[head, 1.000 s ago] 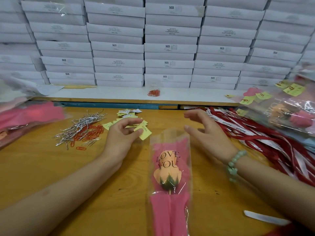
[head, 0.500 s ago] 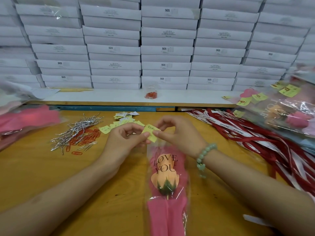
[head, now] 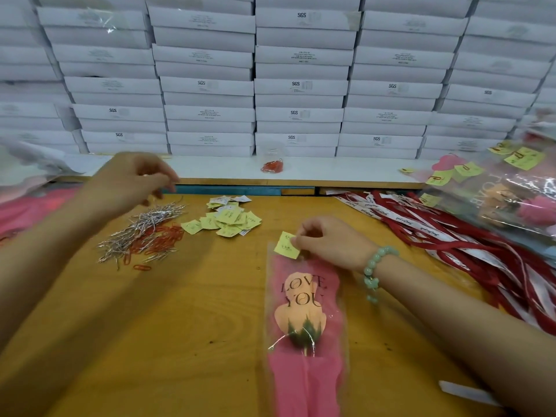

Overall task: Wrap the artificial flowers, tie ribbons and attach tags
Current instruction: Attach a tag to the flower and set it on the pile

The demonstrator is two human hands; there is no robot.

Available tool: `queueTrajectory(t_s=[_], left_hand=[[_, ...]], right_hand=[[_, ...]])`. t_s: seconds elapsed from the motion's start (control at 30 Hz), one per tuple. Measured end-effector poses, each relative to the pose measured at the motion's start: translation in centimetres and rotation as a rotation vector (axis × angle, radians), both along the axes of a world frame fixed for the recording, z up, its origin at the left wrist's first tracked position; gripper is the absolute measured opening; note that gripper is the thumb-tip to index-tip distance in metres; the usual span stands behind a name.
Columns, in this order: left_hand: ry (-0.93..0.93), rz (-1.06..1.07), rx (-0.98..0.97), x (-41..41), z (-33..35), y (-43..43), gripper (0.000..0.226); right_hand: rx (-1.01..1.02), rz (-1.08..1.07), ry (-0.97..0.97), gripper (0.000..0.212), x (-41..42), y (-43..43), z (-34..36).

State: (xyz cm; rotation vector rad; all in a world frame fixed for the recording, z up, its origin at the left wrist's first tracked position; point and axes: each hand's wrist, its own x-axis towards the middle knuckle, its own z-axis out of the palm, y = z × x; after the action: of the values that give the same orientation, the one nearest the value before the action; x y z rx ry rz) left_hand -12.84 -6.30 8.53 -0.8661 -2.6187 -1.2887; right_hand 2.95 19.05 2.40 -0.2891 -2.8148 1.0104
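A: Where did the wrapped rose lie?
B: Flat on the bench: peach bloom, pink paper, clear "LOVE YOU" film.
A: The yellow tag?
B: At its top edge, pinched by the right hand.

Both arms are bare from the frame edge to the fingertips. The left forearm fills the lower left of the frame. The left hand, at the upper left, is smeared by blur, so its nails and knuckles cannot be made out. The right forearm enters from the lower right, and the right hand, just right of centre, shows more sharply. Round the right wrist sits a bracelet, one strand of round, glossy, pale jade-green beads of even size. At its lower end is a small knot of the same green beads, with a short tail of smaller beads below it
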Motion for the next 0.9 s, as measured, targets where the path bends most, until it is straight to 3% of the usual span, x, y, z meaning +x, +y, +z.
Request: queueTrajectory(t_s=[0.17, 0.3, 0.4, 0.63, 0.9], left_hand=[[-0.023, -0.093, -0.614, -1.5, -0.8, -2.2, 0.007], [-0.012, -0.128, -0.871, -1.5, -1.3, -2.1, 0.009], [0.0, -0.134, -0.861, -1.4, -1.4, -1.9, 0.007], [0.177, -0.018, -0.692, -1.8, -3.2, -1.2, 0.014], [0.177, -0.003, -0.733, -1.9, -4.4, -0.6, 0.018]], right_hand=[[-0.13, 0.031, 0.061, 0.009, -0.1, 0.4, -0.4], [-0.31, 0.039, 0.132, 0.012, -0.1, 0.7, -0.8], [-0.426, 0.066, 0.182, 0.013, 0.0, 0.7, -1.4], [-0.445, 0.073, 0.179, 0.009, -0.1, 0.7, -2.3], [-0.434, 0.084, 0.175, 0.01, -0.3, 0.9, -2.6]])
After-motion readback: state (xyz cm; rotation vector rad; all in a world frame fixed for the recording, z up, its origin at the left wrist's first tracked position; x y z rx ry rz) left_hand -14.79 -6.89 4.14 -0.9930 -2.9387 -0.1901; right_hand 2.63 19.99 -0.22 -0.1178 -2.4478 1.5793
